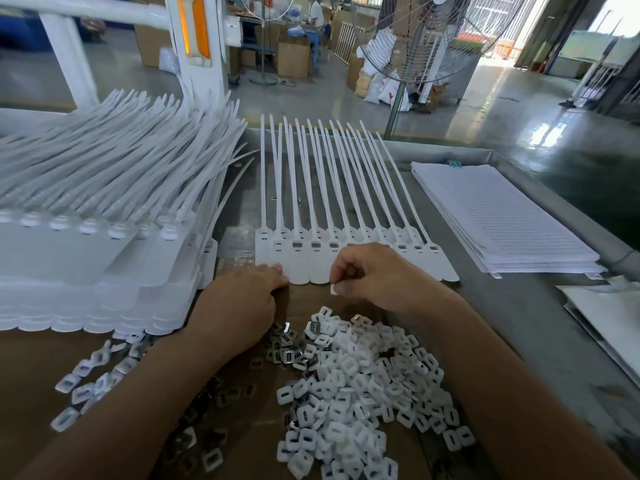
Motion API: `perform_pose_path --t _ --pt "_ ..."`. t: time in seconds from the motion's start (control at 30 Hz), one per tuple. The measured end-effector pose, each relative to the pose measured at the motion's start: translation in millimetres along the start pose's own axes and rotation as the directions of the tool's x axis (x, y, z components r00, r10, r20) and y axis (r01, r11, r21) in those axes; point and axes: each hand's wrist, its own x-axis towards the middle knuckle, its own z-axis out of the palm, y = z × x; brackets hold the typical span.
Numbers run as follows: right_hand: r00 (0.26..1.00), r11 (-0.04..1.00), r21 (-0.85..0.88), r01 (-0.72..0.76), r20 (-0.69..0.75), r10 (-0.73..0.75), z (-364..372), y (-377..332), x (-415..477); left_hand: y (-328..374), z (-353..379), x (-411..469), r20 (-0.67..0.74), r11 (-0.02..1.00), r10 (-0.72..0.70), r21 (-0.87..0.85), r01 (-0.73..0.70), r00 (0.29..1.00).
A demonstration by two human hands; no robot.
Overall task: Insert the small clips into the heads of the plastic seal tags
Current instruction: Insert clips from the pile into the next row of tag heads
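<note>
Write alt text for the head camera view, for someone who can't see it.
The right hand pinches a small white clip at the near edge of a row of seal tags, which the left hand touches. A pile of clips lies nearer the camera.

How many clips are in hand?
1: a white clip pinched by the right hand, just below the tag row. The left hand shows none, though its palm is hidden.

Lined paper stack (pixel 502 216) right on table (pixel 540 313); standing fan (pixel 426 39) beyond (cardboard boxes (pixel 292 58) behind)
</note>
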Motion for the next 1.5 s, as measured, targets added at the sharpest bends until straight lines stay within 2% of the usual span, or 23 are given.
perform_pose_path --t 0.37,0.63,0.93,1.17,1.33,1.5 --pt "0.988 0.999 0.040 -0.031 -0.149 0.036 4.8 -7.1 37.5 0.0 -1.0 -0.5 -0.053 1.000 0.025 -0.012 -0.025 0.998" --pt "0.970 0.995 -0.068 -0.070 -0.239 0.052 13.7 -17.1 65.9 -0.4 -1.7 -0.8 -0.060 0.999 0.048 -0.013 -0.048 0.997" --pt "0.975 0.990 -0.085 -0.110 -0.203 0.091 23.9 -11.8 85.5 -0.5 -1.8 -1.0 -0.057 0.999 0.048 -0.008 -0.048 0.997" --pt "0.973 0.981 -0.182 -0.065 -0.230 0.022 27.8 -11.7 86.4 -0.6 -0.6 -2.1 -0.060 0.999 0.047 -0.006 -0.048 0.997" --pt "0.953 0.993 -0.087 -0.076 -0.298 0.047 30.7 -5.1 88.7 -0.7 -0.7 -1.8 -0.055 0.999 0.044 -0.012 -0.044 0.998" --pt "0.952 0.988 -0.055 -0.145 -0.279 0.124 26.6 -6.9 97.9 -1.2 -1.5 -1.6 -0.039 0.999 0.042 -0.016 -0.043 0.998"
